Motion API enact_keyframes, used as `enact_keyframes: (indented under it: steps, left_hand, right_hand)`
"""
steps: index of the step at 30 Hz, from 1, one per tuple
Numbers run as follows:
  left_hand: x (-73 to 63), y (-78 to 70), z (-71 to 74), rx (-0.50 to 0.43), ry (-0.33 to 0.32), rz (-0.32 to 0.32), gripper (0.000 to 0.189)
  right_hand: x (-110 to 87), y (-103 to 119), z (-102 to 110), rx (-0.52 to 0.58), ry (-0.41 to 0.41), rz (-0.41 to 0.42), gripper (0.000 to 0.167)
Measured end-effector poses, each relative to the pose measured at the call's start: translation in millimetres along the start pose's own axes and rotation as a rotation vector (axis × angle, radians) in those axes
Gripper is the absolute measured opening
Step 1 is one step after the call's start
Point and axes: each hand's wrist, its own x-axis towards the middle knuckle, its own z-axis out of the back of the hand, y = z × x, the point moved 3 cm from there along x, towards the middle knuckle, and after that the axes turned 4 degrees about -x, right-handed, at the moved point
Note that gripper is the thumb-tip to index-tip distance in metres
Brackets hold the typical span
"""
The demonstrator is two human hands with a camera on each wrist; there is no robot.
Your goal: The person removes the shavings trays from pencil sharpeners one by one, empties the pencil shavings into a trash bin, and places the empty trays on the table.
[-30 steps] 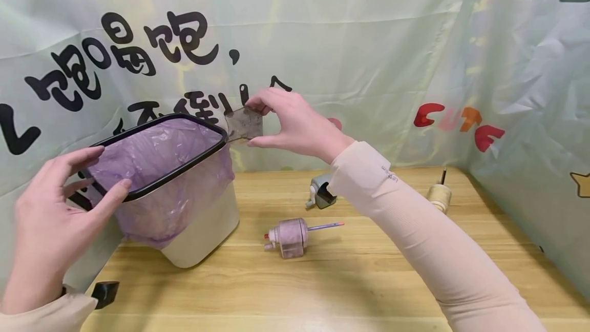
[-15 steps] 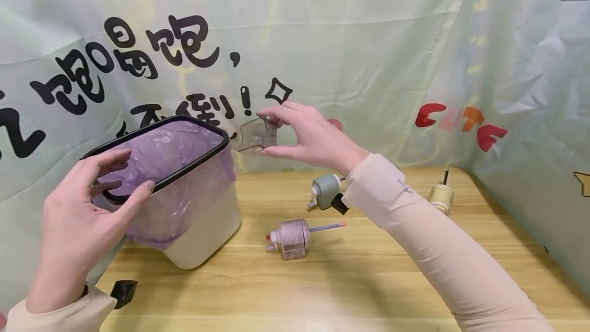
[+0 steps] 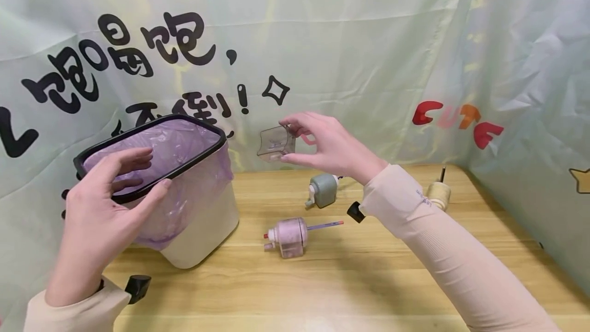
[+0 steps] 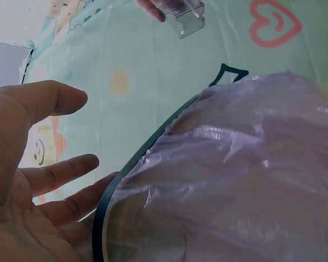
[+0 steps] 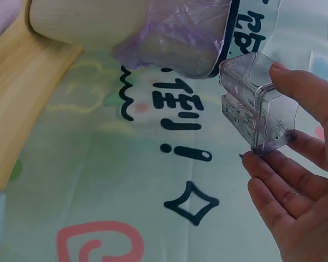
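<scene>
My right hand (image 3: 329, 147) pinches a clear plastic shavings drawer (image 3: 273, 143) between thumb and fingers, up in the air to the right of the bin. The right wrist view shows the drawer (image 5: 257, 103) as a see-through box with thin walls. With fingers spread and a little bent, my left hand (image 3: 99, 209) hovers at the near left rim of the trash bin (image 3: 203, 229) and grips nothing. A purple bag (image 3: 184, 137) lines this white bin, held under its black rim. Below my right hand stands a grey-blue crank pencil sharpener (image 3: 324, 190) on the table.
A pink pencil sharpener (image 3: 291, 237) with a pencil (image 3: 324, 226) in it stands on the wooden table (image 3: 295, 291), right of the bin. A cream sharpener (image 3: 439, 192) stands farther right, partly behind my right sleeve. Printed cloth (image 3: 359, 65) hangs around the back and sides.
My right hand has carried the drawer right and slightly down, away from the bin's rim. My left hand has shifted right along the near rim.
</scene>
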Motion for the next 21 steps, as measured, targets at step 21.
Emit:
enact_keyframes:
  steps: [21]
  left_hand:
    - [0.3,-8.2,-11.7,0.022,0.038,-0.077,0.061]
  right_hand:
    - [-34.5,-26.7,-1.6,0.038,-0.064,-0.091,0.066]
